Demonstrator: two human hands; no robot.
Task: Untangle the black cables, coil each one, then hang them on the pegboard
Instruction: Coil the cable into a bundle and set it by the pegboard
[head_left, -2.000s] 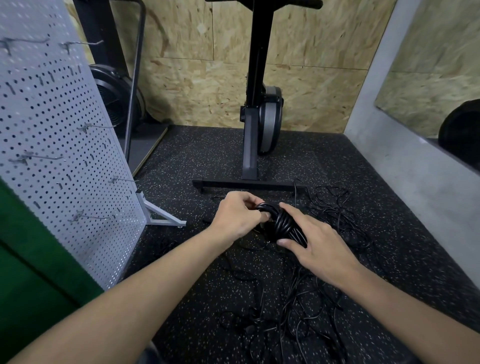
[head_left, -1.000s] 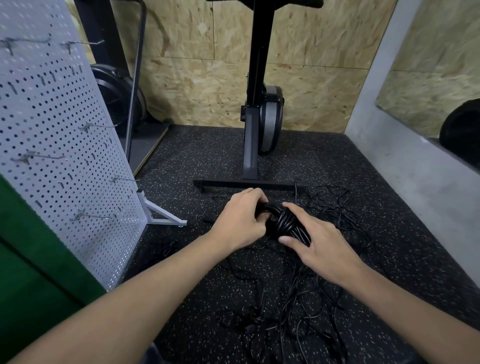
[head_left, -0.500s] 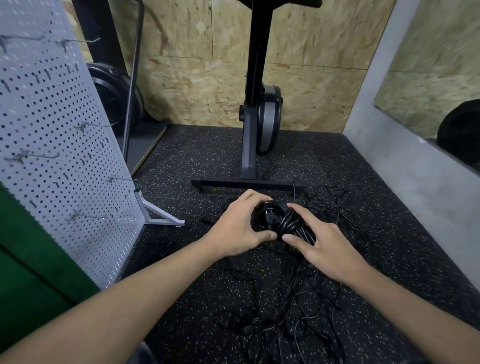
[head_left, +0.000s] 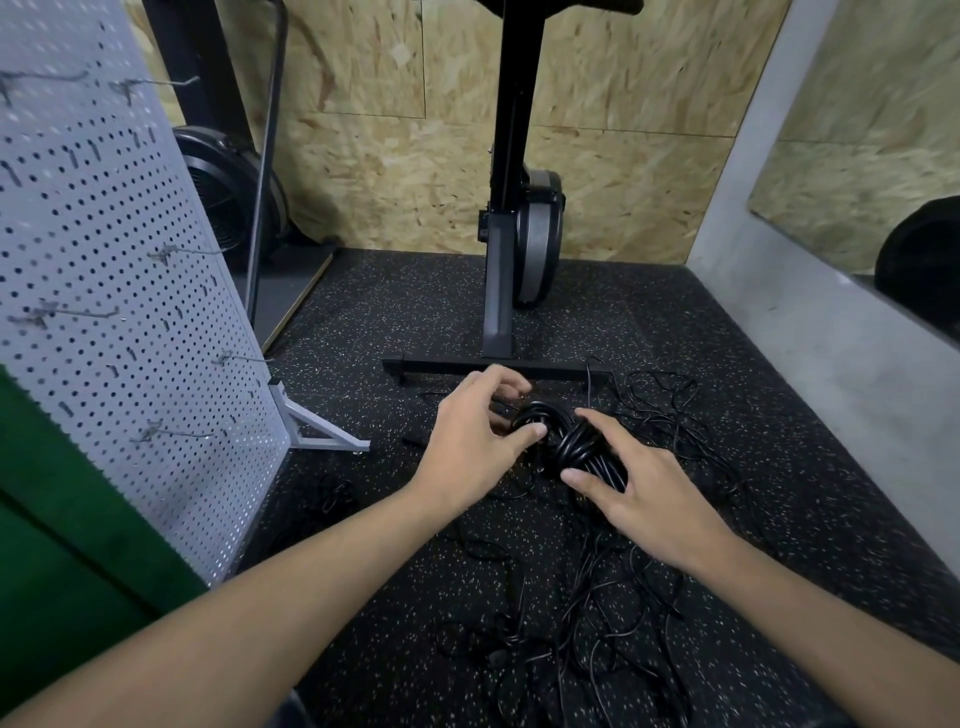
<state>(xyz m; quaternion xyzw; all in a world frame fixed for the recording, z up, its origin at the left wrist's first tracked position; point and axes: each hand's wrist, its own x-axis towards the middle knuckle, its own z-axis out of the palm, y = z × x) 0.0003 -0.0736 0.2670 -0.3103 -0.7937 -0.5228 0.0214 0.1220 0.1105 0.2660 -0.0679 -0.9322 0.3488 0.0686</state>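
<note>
Over the middle of the speckled black rubber floor (head_left: 415, 312), the left hand (head_left: 470, 431) pinches one loop of a thick black coiled cable bundle (head_left: 569, 444). The right hand (head_left: 641, 493) curls around the bundle's other side, and thin black tangled cables (head_left: 592, 587) sprawl beneath.

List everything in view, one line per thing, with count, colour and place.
coiled cable: one, black, centre, over the tangle
loose cables: one tangle, black, on the floor, centre to lower right
pegboard: one, white, standing at left
hooks: six visible, metal, on the pegboard, all bare
exercise machine: one, black and grey, by the back wall
fan wheel: one, black, behind the pegboard
floor: black, speckled
green panel: one, lower left
left hand: grips the coiled cable's left side
right hand: grips its right side
</note>
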